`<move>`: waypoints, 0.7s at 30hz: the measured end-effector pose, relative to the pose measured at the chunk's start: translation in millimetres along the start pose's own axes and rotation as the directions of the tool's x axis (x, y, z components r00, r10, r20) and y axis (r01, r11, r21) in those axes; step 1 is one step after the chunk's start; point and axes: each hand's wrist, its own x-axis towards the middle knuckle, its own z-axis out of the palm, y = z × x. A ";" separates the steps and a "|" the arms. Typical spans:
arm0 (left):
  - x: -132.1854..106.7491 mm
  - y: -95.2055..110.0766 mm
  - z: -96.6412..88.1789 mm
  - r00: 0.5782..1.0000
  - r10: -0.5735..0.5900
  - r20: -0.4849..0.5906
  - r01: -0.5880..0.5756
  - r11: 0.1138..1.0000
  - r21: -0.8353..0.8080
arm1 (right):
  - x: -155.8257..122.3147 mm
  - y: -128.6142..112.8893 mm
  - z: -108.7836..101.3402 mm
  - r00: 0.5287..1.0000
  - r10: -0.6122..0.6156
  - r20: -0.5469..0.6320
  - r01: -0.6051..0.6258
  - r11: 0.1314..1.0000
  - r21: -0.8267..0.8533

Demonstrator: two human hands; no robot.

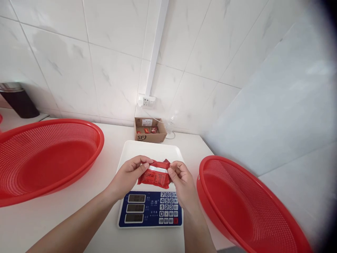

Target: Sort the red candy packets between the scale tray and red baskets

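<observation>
A small red snack packet (154,176) is held above the white pan of an electronic scale (137,151). My left hand (131,173) pinches the packet's top left edge. My right hand (182,179) pinches its top right edge. The packet hangs from both pinches over the front part of the pan, just behind the scale's blue keypad and displays (150,208). Whether its lower edge touches the pan I cannot tell.
A big red mesh basket (47,154) lies at the left and another red mesh basket (237,200) at the right. A small cardboard box (149,130) with red packets stands behind the scale by the tiled wall, under a wall socket (146,102). A dark container (18,100) sits far left.
</observation>
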 end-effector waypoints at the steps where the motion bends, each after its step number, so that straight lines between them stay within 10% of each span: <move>1: 0.0 0.3 0.7 1.000 0.006 -0.004 -0.006 1.000 -0.018 | -0.4 -0.3 0.2 1.000 0.008 -0.003 -0.008 1.000 0.027; 21: -7.3 3.6 3.6 0.999 -0.004 0.050 0.007 0.998 -0.055 | -6.9 -7.7 6.0 0.985 0.024 0.173 -0.036 0.997 0.068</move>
